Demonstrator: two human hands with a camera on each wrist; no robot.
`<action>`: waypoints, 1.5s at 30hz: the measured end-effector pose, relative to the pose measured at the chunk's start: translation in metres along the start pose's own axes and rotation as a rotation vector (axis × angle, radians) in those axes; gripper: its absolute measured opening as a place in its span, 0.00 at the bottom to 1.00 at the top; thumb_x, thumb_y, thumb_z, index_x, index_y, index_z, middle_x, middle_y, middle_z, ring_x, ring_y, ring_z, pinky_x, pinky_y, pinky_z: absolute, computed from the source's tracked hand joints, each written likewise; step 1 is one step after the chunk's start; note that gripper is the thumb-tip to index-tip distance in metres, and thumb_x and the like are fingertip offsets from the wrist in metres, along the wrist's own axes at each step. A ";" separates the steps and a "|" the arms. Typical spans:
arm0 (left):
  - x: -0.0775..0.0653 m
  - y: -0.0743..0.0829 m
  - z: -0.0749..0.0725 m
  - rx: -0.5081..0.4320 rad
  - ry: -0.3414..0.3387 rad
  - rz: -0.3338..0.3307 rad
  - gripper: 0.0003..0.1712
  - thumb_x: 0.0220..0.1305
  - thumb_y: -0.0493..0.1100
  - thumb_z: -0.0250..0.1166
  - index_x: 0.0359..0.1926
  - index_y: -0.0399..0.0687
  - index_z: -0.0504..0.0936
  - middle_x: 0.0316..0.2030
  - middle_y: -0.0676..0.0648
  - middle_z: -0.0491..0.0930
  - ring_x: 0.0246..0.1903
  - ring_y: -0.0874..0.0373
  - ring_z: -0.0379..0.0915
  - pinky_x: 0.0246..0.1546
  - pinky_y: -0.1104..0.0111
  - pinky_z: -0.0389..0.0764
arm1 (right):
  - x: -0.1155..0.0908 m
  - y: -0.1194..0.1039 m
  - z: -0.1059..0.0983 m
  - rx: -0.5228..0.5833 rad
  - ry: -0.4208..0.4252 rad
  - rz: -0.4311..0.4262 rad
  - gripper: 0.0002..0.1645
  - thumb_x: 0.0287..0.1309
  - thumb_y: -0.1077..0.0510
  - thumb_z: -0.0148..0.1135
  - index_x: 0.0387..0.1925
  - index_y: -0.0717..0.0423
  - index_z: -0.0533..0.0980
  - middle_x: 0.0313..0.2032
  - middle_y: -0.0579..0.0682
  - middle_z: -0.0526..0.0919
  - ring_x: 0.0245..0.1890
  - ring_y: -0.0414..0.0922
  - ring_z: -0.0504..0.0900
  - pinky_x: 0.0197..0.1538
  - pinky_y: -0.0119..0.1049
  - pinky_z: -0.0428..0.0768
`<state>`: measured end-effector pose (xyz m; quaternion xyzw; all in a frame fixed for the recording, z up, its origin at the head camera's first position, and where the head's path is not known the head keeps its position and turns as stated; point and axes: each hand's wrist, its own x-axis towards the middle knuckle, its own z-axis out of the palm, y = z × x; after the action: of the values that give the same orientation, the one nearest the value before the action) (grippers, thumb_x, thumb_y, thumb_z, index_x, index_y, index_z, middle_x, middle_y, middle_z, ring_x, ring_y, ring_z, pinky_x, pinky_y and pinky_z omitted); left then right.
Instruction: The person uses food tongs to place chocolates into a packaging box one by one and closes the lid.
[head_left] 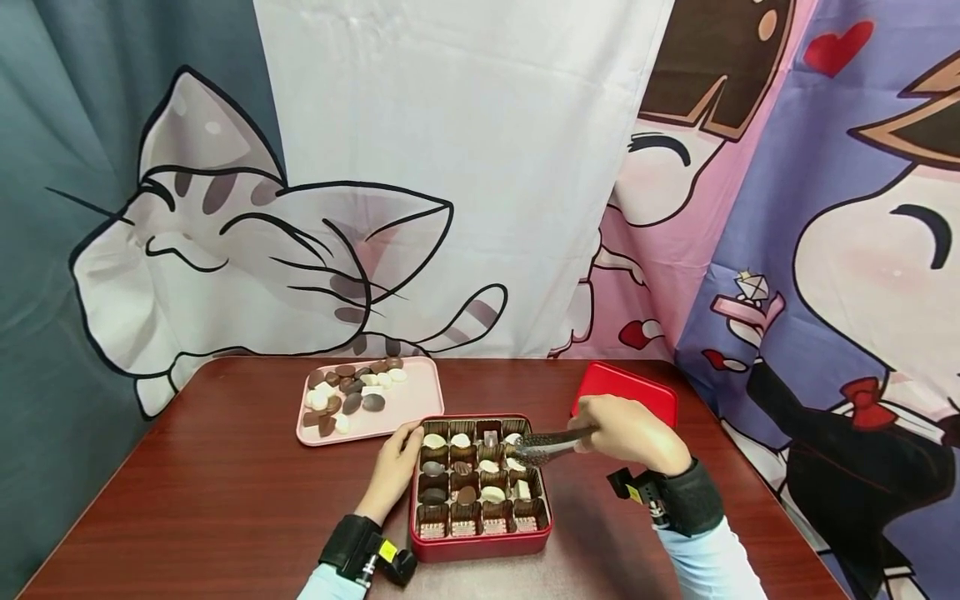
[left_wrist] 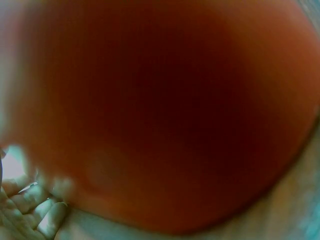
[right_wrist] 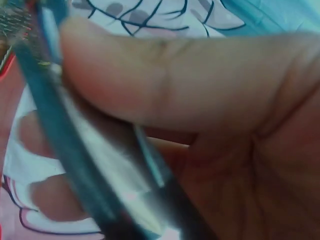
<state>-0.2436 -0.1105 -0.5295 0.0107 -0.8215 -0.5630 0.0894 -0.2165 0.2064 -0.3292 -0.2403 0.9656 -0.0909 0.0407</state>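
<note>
A red chocolate tin [head_left: 480, 547] with a brown divided insert stands on the table. White, brown and dark chocolates lie in its upper rows; the nearest row shows bare patterned bottoms. My left hand [head_left: 395, 468] grips the tin's left side near the far corner. In the left wrist view, a blurred red-brown surface covers most of the picture, with some fingers [left_wrist: 32, 210] at lower left. My right hand [head_left: 626, 429] holds dark metal tongs [head_left: 551, 444] with perforated ends. Their tips are over the far right compartments, by two white chocolates; whether they pinch one, I cannot tell.
A pink tray [head_left: 412, 417] with many loose white, brown and dark chocolates lies behind the tin to the left. A red lid [head_left: 630, 392] lies at the back right, partly behind the right hand. A printed cloth [head_left: 465, 125] hangs along the table's back edge.
</note>
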 end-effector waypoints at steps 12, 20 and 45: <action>-0.001 0.001 -0.001 -0.008 -0.002 0.010 0.24 0.80 0.48 0.51 0.64 0.38 0.77 0.64 0.32 0.77 0.67 0.35 0.71 0.67 0.43 0.72 | 0.056 -0.037 0.019 0.028 0.149 -0.085 0.20 0.60 0.53 0.70 0.54 0.52 0.85 0.33 0.45 0.76 0.28 0.38 0.70 0.31 0.30 0.65; -0.002 0.002 -0.001 -0.004 -0.010 0.004 0.24 0.80 0.48 0.50 0.64 0.38 0.77 0.64 0.32 0.77 0.67 0.35 0.70 0.67 0.43 0.72 | 0.095 -0.071 0.039 0.094 0.221 -0.114 0.24 0.61 0.50 0.70 0.58 0.51 0.83 0.40 0.46 0.82 0.32 0.38 0.76 0.36 0.35 0.74; -0.006 0.001 -0.006 -0.043 0.018 0.032 0.19 0.75 0.38 0.53 0.58 0.29 0.78 0.57 0.31 0.80 0.59 0.44 0.74 0.63 0.55 0.75 | 0.181 -0.183 0.117 -0.293 0.212 -0.197 0.07 0.54 0.47 0.73 0.31 0.44 0.86 0.40 0.41 0.86 0.40 0.40 0.87 0.35 0.36 0.85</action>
<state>-0.2367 -0.1146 -0.5273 0.0007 -0.8085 -0.5788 0.1063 -0.2780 -0.0557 -0.4143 -0.3259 0.9393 0.0223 -0.1055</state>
